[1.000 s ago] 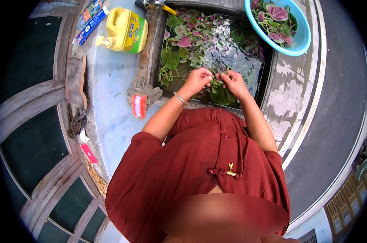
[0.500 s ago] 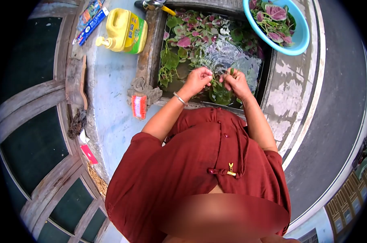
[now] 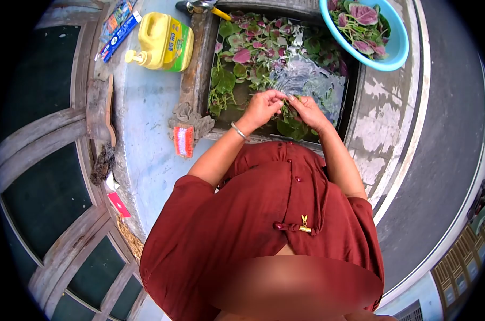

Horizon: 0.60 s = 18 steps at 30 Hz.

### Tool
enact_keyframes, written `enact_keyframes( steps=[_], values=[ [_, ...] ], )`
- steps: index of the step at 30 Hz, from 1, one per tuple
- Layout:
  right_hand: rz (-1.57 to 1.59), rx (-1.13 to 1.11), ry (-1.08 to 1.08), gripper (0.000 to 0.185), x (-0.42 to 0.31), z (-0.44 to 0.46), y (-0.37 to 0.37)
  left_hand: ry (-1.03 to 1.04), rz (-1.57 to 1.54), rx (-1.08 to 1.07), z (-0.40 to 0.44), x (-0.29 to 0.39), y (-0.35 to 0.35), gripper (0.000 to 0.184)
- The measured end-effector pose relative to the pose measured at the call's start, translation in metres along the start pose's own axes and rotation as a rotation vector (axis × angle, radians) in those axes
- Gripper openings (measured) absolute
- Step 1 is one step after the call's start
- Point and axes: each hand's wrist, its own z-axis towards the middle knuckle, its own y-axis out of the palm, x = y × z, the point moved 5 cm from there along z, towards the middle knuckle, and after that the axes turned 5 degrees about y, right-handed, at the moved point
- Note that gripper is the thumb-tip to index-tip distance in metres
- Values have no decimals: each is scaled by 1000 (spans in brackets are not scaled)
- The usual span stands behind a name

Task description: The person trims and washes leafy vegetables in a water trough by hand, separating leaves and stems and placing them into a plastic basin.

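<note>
My left hand (image 3: 262,108), with a bangle at the wrist, pinches its fingers over the near side of a water-filled sink (image 3: 197,75). Beside it, my right hand (image 3: 308,113) is closed too, and the fingertips of both hands meet. Between them they hold a sprig of amaranth (image 3: 291,127), its green leaf hanging below the fingers. The stem is mostly hidden by the fingers. Loose red-and-green amaranth leaves (image 3: 242,55) float in the water ahead, with light rippling on the surface.
A light-blue basin (image 3: 396,60) of amaranth leaves stands at the far right. To the left are a yellow detergent jug (image 3: 165,43), a scrubbing brush (image 3: 183,141) on a grey rag (image 3: 199,124), and a blue packet (image 3: 122,35). A yellow-handled tool (image 3: 221,14) lies at the back.
My hands have come together; the right one moved left so its fingertips meet those of the left at the sprig.
</note>
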Motion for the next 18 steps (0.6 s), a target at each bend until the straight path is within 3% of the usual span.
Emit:
enact_keyframes(
  steps=[3, 8, 15, 18],
  values=[
    [19, 62, 39, 28, 0, 1, 0, 21, 41, -5, -1, 3, 2, 17],
    [89, 93, -64, 14, -8, -2, 1, 5, -33, 36, -2, 5, 4, 14],
    [-41, 108, -13, 16, -12, -8, -1, 96, -122, 51, 2, 6, 2, 14],
    [-125, 166, -160, 13, -19, -9, -2, 29, -85, 29, 0, 8, 1, 14]
  ],
)
